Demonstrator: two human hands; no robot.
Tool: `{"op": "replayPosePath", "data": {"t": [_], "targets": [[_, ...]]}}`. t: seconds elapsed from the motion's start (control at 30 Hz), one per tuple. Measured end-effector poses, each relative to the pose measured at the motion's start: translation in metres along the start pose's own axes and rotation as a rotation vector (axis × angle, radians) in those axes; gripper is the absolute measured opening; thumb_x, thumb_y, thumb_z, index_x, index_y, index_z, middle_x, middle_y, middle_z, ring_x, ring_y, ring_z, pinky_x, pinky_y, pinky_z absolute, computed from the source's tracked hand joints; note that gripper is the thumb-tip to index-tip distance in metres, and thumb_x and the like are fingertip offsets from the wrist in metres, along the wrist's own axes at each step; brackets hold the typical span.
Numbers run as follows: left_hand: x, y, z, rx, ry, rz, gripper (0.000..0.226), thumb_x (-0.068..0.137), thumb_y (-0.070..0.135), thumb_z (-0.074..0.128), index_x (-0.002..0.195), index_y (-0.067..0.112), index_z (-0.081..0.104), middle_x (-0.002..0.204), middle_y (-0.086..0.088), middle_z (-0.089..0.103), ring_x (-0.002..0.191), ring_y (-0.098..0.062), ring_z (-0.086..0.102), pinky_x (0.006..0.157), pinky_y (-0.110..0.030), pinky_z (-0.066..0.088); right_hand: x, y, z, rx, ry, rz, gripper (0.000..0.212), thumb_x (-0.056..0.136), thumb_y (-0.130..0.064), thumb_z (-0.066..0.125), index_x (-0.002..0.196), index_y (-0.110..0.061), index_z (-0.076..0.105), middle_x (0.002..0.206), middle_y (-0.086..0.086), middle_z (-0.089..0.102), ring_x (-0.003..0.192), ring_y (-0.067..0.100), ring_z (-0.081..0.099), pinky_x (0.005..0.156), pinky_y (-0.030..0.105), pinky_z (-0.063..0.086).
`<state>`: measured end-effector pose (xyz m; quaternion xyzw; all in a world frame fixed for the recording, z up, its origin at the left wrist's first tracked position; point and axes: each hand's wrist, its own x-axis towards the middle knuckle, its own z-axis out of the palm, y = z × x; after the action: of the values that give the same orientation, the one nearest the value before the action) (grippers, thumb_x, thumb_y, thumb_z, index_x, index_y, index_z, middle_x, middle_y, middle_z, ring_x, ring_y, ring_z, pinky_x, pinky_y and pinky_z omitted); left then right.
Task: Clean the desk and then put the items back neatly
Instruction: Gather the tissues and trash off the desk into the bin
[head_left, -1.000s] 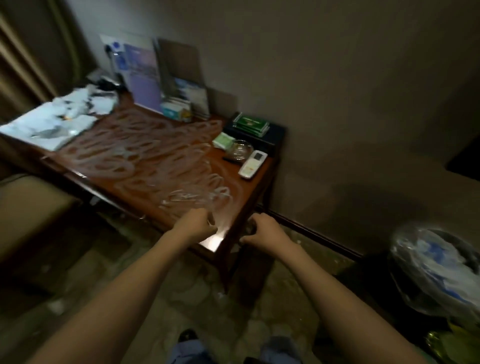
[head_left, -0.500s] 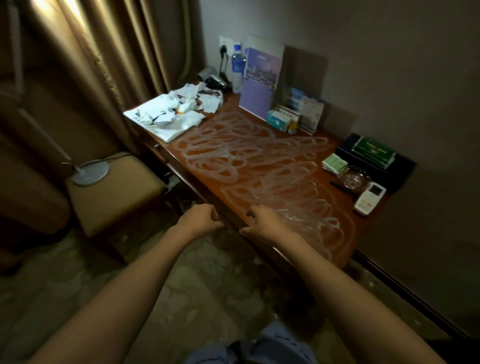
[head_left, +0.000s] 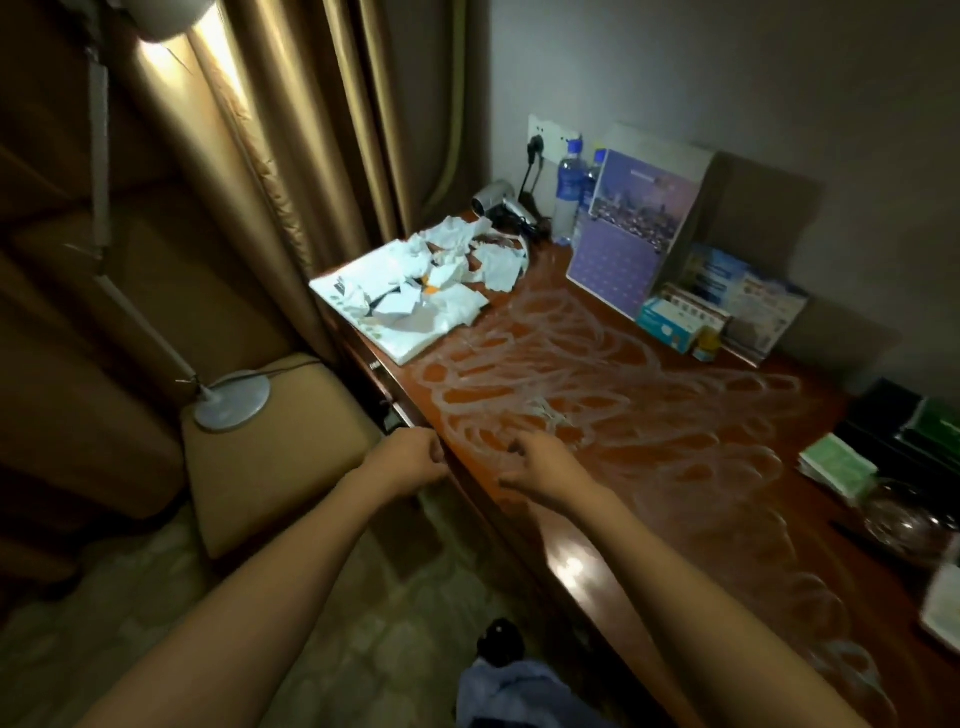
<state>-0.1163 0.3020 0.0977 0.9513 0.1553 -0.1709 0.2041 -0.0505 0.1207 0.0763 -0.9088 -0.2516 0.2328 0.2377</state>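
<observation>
Left hand (head_left: 410, 460): your fingers curl, holding nothing, off the worktop's (head_left: 649, 415) front edge.
Right hand (head_left: 545, 467): your fingers curl loosely, empty, over the smeared front edge.
Crumpled tissues (head_left: 447, 260): far left corner.

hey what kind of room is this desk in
Probably a hotel guest room: the wooden desk carries a hair dryer, bottled water and propped brochures, with heavy curtains beside it.
</observation>
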Motion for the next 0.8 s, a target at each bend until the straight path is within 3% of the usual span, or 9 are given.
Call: {"op": "replayPosePath", "data": {"t": [0.13,0.23,0.5,0.67,0.8], "targets": [[0.07,-0.019,-0.054,0.04,0.032,-0.007,0.02,0.083,0.023,0.063,0.094,0.006,0.064,0.099,-0.01,0.066,0.095,-0.024,0.061,0.08,-0.034,0.047,0.075,-0.015,-0.026,0.027,-0.011,0.027,0.057,0.08,-0.033,0.073,0.127,-0.007,0.054,0.128,0.011,0.055,0.116,0.024,0.053,0.092,0.031,0.044],[0.109,-0.031,-0.079,-0.008,0.089,-0.012,0.02,0.084,0.029,0.063,0.088,0.01,0.064,0.095,-0.008,0.067,0.091,-0.023,0.061,0.079,-0.033,0.048,0.118,-0.027,-0.041,0.04,-0.02,0.01,0.051,0.081,-0.03,0.073,0.123,-0.005,0.056,0.123,0.012,0.057,0.113,0.026,0.054,0.086,0.029,0.044],[0.193,-0.069,-0.1,0.0,-0.035,-0.066,0.026,0.087,0.032,0.059,0.103,0.013,0.065,0.105,-0.007,0.066,0.095,-0.022,0.061,0.081,-0.034,0.051,0.203,-0.031,-0.048,0.045,-0.066,0.143,0.053,0.082,-0.034,0.071,0.124,-0.006,0.054,0.126,0.013,0.053,0.114,0.026,0.051,0.091,0.03,0.043],[0.262,-0.087,-0.118,-0.005,-0.025,-0.051,0.062,0.085,0.039,0.065,0.138,0.018,0.04,0.137,-0.012,0.04,0.12,-0.029,0.045,0.095,-0.037,0.042,0.255,-0.031,-0.045,0.089,-0.074,0.266,0.052,0.083,-0.033,0.071,0.124,-0.008,0.053,0.127,0.011,0.051,0.112,0.023,0.052,0.085,0.028,0.044],[0.313,-0.108,-0.137,0.028,-0.003,-0.116,0.08,0.079,0.054,0.066,0.145,0.031,0.027,0.153,-0.013,0.014,0.141,-0.032,0.01,0.108,-0.05,0.026,0.317,-0.047,-0.053,0.112,-0.031,0.34,0.049,0.085,-0.032,0.069,0.126,-0.011,0.052,0.128,0.01,0.05,0.113,0.024,0.052,0.086,0.026,0.041]]}}
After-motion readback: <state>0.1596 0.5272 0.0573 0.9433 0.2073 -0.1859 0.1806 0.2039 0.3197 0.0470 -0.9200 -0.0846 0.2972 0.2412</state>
